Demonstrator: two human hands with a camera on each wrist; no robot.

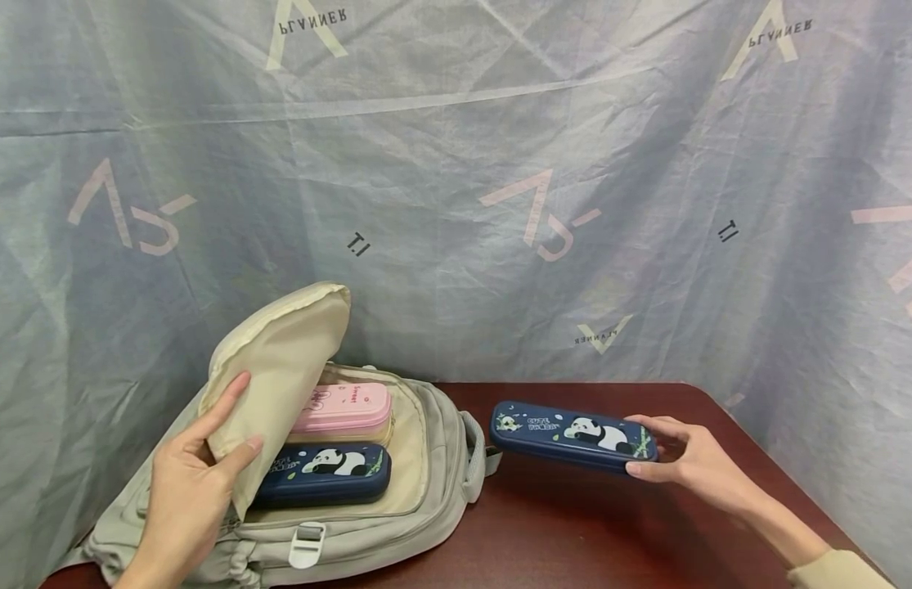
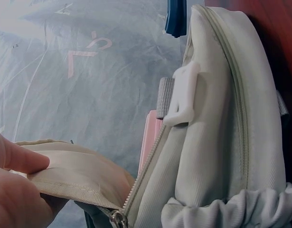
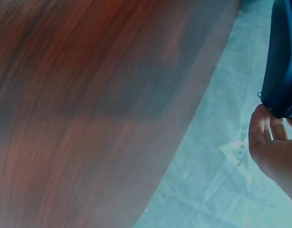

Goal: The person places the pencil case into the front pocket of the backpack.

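In the head view a grey-green backpack (image 1: 444,483) lies on its back with its front opened. My left hand (image 1: 190,483) pinches the edge of its cream-lined flap (image 1: 289,368) and holds it raised. Inside lie a pink pencil case (image 1: 356,406) and a navy panda pencil case (image 1: 338,478), both partly hidden by the flap. To the right, my right hand (image 1: 687,458) grips one end of another navy panda pencil case (image 1: 551,432), lifted above the table. The left wrist view shows the flap (image 2: 84,173) between thumb and fingers. At the right wrist view's edge, the held case (image 3: 281,61) is cut off.
A dark red-brown table (image 1: 573,532) carries the backpack. Behind and at both sides hangs a grey printed cloth (image 1: 441,164). A white buckle (image 1: 307,546) sits on the backpack's near side, and a strap loop (image 1: 473,458) sticks out at its right end.
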